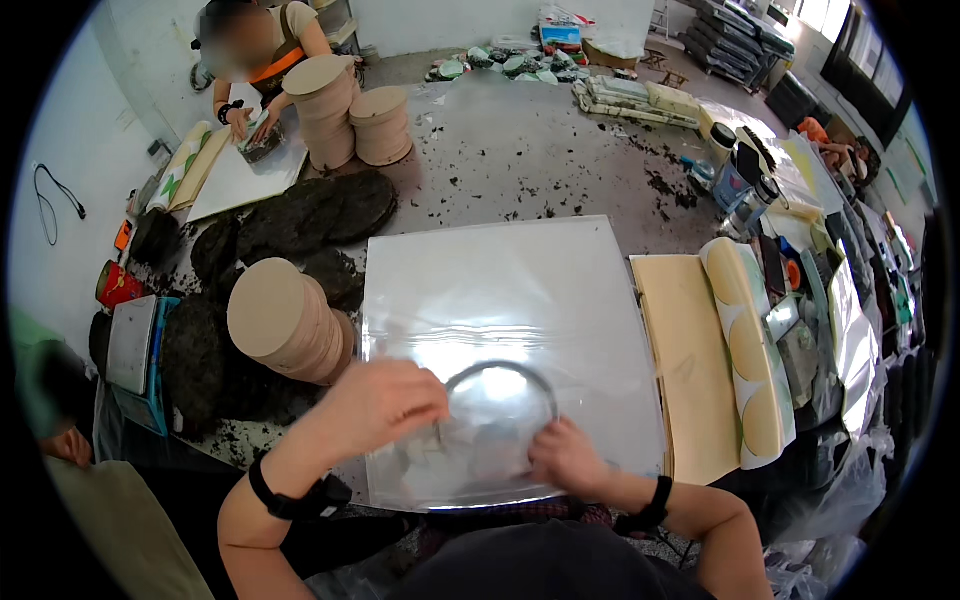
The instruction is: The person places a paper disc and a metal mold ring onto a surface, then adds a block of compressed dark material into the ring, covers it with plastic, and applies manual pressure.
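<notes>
My right hand [566, 459] is closed on the right side of a thin dark ring [504, 364], which stands out against a glossy board. My left hand [394, 401] is at the ring's left side with its fingers bent together; blur hides whether it grips the rim. Beneath both hands lies the white board [487, 277], which looks covered with clear plastic film and reflects light. A stack of round tan discs [274, 315] stands just beyond my left forearm.
Dark clay-like slabs [300, 214] and a scale [133, 345] lie left. Yellowish sheets [686, 360] and a patterned roll [742, 337] lie right. More disc stacks [319, 112] stand at the far left, beside a co-worker [262, 56]. Another person's hand [71, 448] shows at lower left.
</notes>
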{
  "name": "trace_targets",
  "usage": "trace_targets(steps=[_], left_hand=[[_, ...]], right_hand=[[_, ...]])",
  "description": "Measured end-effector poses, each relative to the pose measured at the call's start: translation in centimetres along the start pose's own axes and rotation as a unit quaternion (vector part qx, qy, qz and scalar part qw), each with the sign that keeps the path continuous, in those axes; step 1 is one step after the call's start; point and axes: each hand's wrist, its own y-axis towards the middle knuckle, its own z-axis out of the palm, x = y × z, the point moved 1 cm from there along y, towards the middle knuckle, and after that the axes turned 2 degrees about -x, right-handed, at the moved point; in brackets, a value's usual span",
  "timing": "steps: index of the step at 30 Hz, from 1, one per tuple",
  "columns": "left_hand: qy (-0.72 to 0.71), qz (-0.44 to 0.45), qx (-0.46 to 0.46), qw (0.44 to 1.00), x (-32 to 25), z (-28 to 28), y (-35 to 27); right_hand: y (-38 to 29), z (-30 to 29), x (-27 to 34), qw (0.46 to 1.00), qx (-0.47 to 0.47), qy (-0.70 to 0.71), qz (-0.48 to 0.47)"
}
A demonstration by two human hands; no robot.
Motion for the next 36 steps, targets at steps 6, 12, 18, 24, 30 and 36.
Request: trace_targets(steps=[6,12,18,24,30,36], left_hand=[[0.034,-0.044,0.128,0.99,0.5,9.8,-9.4],[0.034,-0.144,0.128,0.981,3.9,14.8,-14.3],[0.177,-0.134,-0.118,0.968,2.5,5.0,-11.3],[0.287,-0.304,-0.344,0.841,6.0,-2.3,-11.9],[0.325,-0.256,-0.3,0.86,7.9,-3.6,-13.0],[0.276,-0.282,-0.268,0.879,8.2,-4.5,-13.1]], right_hand=[[-4.7,2.7,-2.6,0.997,-0.028,0.075,-0.012],[-8.7,-1.3,0.1,0.998,0.017,0.065,-0.006],[-0.6,-6.9,-2.9,0.999,-0.022,-0.029,-0.036],[22.8,-13.5,-4.8,0.992,-0.049,-0.017,-0.112],[44.2,-5.4,-3.9,0.991,0.054,-0.033,-0.12],[54.3,5.0,1.7,0.944,-0.098,-0.095,-0.302]])
